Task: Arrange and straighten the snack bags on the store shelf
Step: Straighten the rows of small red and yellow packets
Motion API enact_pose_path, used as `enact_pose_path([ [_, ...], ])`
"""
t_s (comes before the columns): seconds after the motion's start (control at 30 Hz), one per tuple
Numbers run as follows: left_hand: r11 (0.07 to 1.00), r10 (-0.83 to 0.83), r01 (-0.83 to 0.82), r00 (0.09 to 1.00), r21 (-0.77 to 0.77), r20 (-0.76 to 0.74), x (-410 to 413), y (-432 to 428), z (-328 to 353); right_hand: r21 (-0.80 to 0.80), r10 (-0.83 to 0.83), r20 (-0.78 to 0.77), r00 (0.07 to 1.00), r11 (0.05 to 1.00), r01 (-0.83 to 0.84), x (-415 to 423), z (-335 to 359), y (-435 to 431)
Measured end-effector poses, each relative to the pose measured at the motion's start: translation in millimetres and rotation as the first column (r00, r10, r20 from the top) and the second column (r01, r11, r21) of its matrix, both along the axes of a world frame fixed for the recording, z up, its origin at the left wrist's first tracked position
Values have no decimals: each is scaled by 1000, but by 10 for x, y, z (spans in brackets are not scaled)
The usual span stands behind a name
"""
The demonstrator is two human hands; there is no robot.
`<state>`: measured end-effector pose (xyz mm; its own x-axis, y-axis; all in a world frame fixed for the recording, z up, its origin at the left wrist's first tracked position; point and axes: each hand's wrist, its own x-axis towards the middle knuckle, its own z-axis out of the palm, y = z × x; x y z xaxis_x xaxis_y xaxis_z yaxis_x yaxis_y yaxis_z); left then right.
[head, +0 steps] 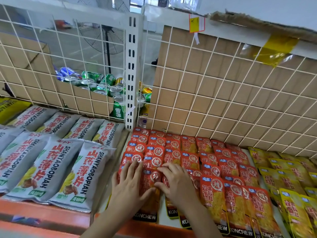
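Several red snack bags (212, 167) lie in overlapping rows on the white shelf (161, 219), front edges reading KONCHEW. My left hand (128, 186) lies flat with spread fingers on the leftmost column of red bags. My right hand (175, 182) rests beside it on the second column, fingers bent a little, fingertips touching a red bag (151, 184) between the two hands. Grey snack bags (51, 169) fill the shelf section to the left. Yellow snack bags (288, 182) lie to the right.
A white wire grid (223, 100) backs the shelf, with brown cardboard (197, 66) behind it on the right. A white slotted upright post (131, 74) splits the two sections. Drink cans (106, 86) are heaped behind the grid. The shelf's orange front rail (34, 212) runs below.
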<state>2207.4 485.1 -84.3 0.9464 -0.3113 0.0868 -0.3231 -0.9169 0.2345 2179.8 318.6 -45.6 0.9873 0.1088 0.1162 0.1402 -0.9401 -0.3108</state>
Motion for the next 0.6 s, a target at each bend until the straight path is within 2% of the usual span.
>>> enact_pose_path([
  [0.17,1000,17,-17,999,-6,-33,-21,-22,-7,-6,-15,-20,1000,1000,15,-5,0,-3],
  [0.33,1000,18,-18,1000,-3,1,-20,-26,-25,24,-87,-14,996,996,87,-15,-17,-52],
  [0.47,998,-34,37,997,-43,67,14,-37,17,16,-140,-33,990,990,141,-43,-12,-146],
  [0.6,994,-93,94,995,-47,32,129,-75,147,2,-156,-65,986,988,157,-63,19,-203],
])
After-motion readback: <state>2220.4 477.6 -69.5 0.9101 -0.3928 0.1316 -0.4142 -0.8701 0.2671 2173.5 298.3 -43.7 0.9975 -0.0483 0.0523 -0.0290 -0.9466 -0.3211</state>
